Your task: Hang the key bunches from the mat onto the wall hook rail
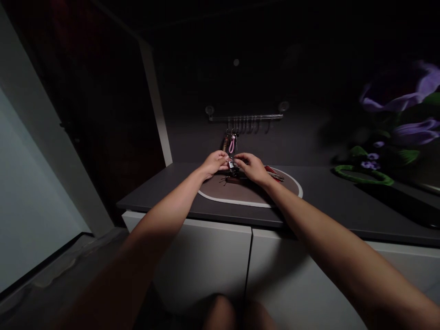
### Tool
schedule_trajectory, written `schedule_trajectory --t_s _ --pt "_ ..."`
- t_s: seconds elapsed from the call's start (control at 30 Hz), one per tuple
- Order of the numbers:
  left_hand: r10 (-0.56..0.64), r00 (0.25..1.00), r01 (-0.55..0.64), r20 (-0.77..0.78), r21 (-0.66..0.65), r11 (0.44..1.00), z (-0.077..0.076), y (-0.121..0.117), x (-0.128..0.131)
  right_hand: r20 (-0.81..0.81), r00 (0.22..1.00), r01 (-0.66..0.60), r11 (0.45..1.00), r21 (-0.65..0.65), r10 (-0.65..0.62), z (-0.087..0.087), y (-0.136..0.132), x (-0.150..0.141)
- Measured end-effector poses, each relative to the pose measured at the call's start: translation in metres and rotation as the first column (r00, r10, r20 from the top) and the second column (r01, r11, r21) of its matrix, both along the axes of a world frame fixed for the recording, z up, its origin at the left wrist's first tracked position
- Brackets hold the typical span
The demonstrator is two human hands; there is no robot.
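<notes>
Over the oval brown mat (220, 193), my left hand (216, 165) is closed, pinching a small shiny metal piece (231, 164) between thumb and fingers. Dark bits hang below it, too small to name for certain. My right hand (253, 167) comes in from the other side, its fingers bent together close to the same piece; what they grip is hidden. Thin key-like pieces (224, 180) show on the mat beneath. A red item (271, 170) and a greyish braided strip (277, 176) lie beside my right wrist, partly covered.
Just behind my hands, a clear hook rail (245, 118) on the dark wall carries a pink loop strap (232, 144), keys and a brown tag (225, 144). Purple flowers (415, 130) with a green ring (364, 176) stand right on the grey counter (323, 201). White cupboard doors (213, 256) are below.
</notes>
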State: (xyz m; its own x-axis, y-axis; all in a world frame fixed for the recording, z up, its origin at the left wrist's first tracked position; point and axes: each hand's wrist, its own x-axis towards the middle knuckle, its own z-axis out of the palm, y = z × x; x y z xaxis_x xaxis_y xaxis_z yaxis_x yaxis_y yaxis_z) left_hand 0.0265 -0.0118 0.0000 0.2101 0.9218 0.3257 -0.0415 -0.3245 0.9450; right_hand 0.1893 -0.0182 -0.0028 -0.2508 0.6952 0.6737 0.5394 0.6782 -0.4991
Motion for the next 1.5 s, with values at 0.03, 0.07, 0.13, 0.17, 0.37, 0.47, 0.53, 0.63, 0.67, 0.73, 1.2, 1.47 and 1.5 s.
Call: schedule_trajectory --t_s 0.03,0.07,0.13,0.17,0.37,0.47,0.53,0.63,0.67,0.73,1.2,1.47,1.5 --pt "-0.006 1.000 0.006 0.013 -0.001 1.000 0.000 -0.001 0.001 -0.005 1.000 -0.013 1.000 0.004 0.013 0.000 0.001 0.000" --pt "-0.012 1.000 0.012 0.026 -0.001 1.000 0.000 -0.001 0.001 -0.006 1.000 -0.028 1.000 0.009 0.028 -0.001 0.002 0.001" --pt "-0.022 0.999 0.022 0.043 0.002 1.000 -0.001 -0.001 0.002 -0.009 0.999 -0.054 0.998 0.020 0.054 -0.001 0.004 0.001" --pt "-0.026 0.999 0.026 0.046 0.003 1.000 -0.001 -0.001 0.003 -0.012 0.998 -0.067 0.997 0.025 0.067 -0.002 0.004 0.001" --pt "-0.043 0.998 0.043 0.045 0.011 0.999 -0.005 0.002 0.004 -0.041 0.994 -0.103 0.995 0.003 0.103 -0.004 0.007 0.002" --pt "-0.053 0.997 0.052 0.048 0.020 0.998 -0.005 0.003 0.005 -0.035 0.994 -0.099 0.995 -0.004 0.099 -0.006 0.008 0.003" --pt "-0.058 0.997 0.056 0.048 0.026 0.998 -0.005 0.003 0.006 -0.022 0.996 -0.090 0.996 0.008 0.090 -0.006 0.008 0.003" --pt "-0.061 0.997 0.059 0.044 0.031 0.998 -0.006 0.004 0.006 -0.017 0.997 -0.075 0.997 0.026 0.076 -0.005 0.006 0.003" --pt "-0.062 0.997 0.061 0.043 0.036 0.997 -0.006 0.005 0.006 -0.022 0.997 -0.071 0.997 0.028 0.072 -0.004 0.006 0.003" --pt "-0.065 0.997 0.063 0.039 0.052 0.997 -0.007 0.006 0.005 -0.041 0.997 -0.068 0.997 0.023 0.069 -0.004 0.005 0.004" --pt "-0.007 1.000 0.003 0.027 0.143 0.990 -0.006 0.005 0.011 -0.158 0.986 -0.055 0.998 -0.010 0.052 -0.002 0.009 0.008" --pt "0.258 0.951 -0.177 -0.173 0.382 0.907 -0.005 0.009 0.011 -0.351 0.936 -0.049 0.998 -0.040 0.032 0.017 0.032 0.013" --pt "0.296 0.935 -0.191 -0.194 0.428 0.884 -0.005 0.009 0.010 -0.383 0.923 -0.052 0.997 -0.052 0.028 0.021 0.036 0.012"
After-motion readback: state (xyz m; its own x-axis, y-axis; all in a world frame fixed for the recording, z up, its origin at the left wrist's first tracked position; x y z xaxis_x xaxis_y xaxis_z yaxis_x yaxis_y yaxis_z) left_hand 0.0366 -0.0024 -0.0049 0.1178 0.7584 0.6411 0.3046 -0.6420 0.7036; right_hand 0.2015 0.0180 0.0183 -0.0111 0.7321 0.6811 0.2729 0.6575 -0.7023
